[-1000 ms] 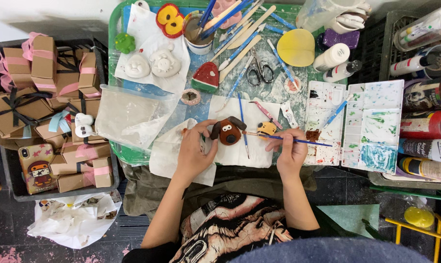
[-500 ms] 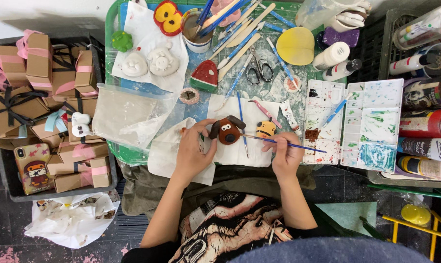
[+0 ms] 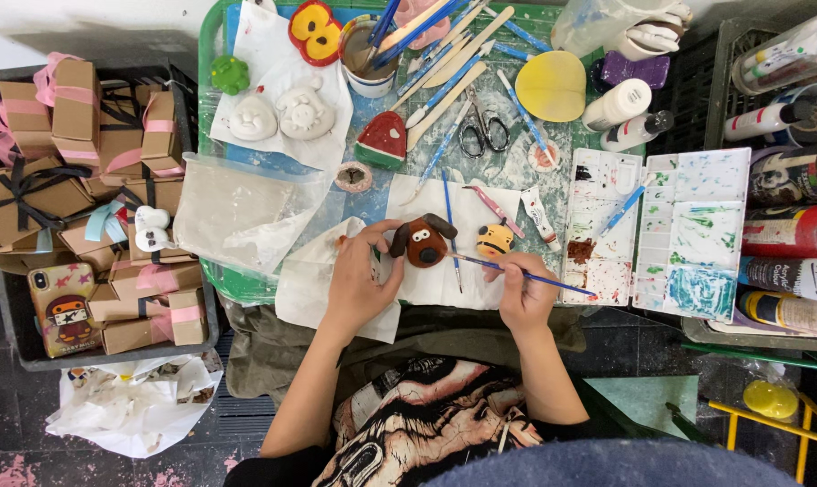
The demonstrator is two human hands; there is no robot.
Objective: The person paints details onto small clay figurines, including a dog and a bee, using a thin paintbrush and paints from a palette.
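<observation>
Left hand pinches the brown dog figure, right hand clamps the brush; a slipped tip smears its painted face.

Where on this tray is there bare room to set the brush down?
Little room. One bare patch lies between the plastic bag and the watermelon piece, around the small ring. Another is the white paper between the dog figure and the paint tube. The top is crowded with brushes and scissors; the palettes fill the right.
</observation>
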